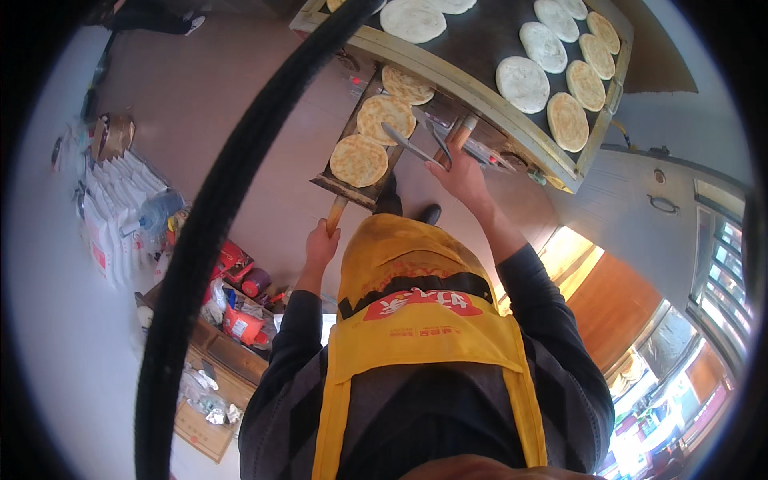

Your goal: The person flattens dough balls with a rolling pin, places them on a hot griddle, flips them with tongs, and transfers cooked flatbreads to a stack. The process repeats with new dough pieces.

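My left hand [322,245] grips the wooden handle [337,215] of a dark metal tray [354,191]. The tray slants out from beneath the griddle and bears three browned round flatbreads [359,161] in a row. My right hand [463,177] holds metal tongs [409,143], their jaws apart. One tong tip lies over the middle flatbread [386,119]; the other is near its right edge. Another wooden handle [462,133] with a metal collar lies right at my right hand; I cannot tell whether the fingers touch it.
A griddle [465,45] with a raised metal rim carries several pale and browned flatbreads. White sacks [114,210], a water jug [161,213] and a cluttered wooden cabinet [231,354] stand at left. A black strap [240,144] crosses the view. Another person's shoe [195,25] shows at upper left.
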`<state>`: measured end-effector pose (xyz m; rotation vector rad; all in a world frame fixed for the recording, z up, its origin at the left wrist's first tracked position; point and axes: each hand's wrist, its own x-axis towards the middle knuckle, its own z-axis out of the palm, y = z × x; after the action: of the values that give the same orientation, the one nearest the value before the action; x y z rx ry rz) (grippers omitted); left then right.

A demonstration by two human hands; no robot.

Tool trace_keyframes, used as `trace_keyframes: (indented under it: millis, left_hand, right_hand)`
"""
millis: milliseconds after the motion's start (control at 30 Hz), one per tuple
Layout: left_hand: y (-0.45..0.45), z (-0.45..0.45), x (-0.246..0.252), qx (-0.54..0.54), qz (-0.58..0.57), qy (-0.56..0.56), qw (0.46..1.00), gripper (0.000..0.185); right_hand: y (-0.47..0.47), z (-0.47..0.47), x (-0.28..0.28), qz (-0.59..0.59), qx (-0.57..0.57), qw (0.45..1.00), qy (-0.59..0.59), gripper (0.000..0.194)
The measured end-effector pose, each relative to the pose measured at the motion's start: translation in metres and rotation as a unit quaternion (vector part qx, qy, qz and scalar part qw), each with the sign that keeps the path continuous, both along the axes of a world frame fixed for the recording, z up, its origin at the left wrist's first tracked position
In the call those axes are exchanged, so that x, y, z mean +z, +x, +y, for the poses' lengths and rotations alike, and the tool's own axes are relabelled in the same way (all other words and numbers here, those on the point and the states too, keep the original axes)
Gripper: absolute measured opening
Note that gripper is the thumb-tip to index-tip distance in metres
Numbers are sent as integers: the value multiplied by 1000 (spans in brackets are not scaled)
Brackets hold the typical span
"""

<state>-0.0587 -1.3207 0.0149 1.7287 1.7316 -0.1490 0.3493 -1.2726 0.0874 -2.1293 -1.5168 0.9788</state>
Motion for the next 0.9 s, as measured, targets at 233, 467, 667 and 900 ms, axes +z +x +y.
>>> trace_keyframes:
  millis: [233, 467, 667, 900]
  left_hand:
    - [2, -5, -3, 14, -30, 6, 999, 36]
    - [4, -4, -2, 6, -39, -7, 999, 35]
    - [0, 2, -2, -10, -44, -16, 999, 36]
    - [-4, 0, -9, -11, -55, -17, 998, 38]
  right_hand:
    - [-13, 29, -29, -168, 23, 983, 68, 56]
    - [35, 42, 8, 69, 46, 992, -92, 45]
    - [10, 67, 9, 21, 44, 991, -122, 37]
    - [47, 61, 8, 183, 122, 966, -135, 31]
